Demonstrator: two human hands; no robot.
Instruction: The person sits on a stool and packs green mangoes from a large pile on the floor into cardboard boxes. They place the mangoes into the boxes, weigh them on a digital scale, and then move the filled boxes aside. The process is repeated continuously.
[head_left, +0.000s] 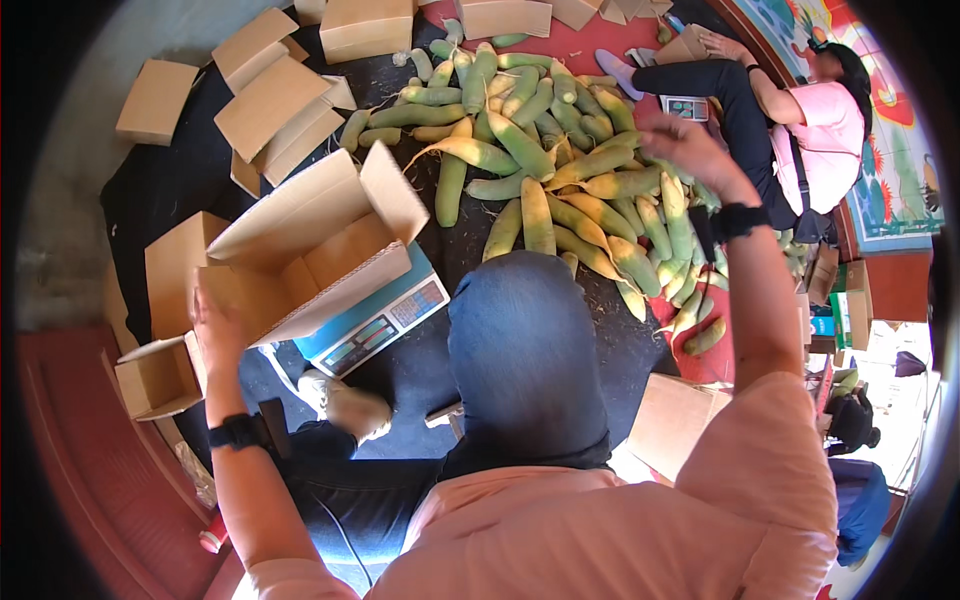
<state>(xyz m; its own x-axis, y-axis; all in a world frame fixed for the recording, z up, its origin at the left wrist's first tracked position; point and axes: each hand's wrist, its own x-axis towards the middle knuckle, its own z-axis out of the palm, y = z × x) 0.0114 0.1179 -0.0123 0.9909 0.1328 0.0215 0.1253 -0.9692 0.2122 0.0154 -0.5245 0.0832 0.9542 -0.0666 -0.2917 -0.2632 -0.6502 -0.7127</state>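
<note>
My left hand (219, 326) is at the near left wall of an open cardboard box (330, 259), its fingers along the wall's edge. The box sits tilted in view on a blue digital scale (375, 322), flaps up, and the part of its inside I can see is bare cardboard. Over the right side of a heap of green radishes (525, 150), my right hand (690, 154) is raised and blurred, fingers apart and slightly bent. Nothing shows in it. Many radishes have yellowish ends and thin root tails.
Several cardboard boxes (270, 97) stand at the upper left. A small open box (159, 379) lies beside my left forearm, another box (675, 416) by my right side. A person (817, 142) sits at the upper right with a hand on a box, near another scale (685, 109).
</note>
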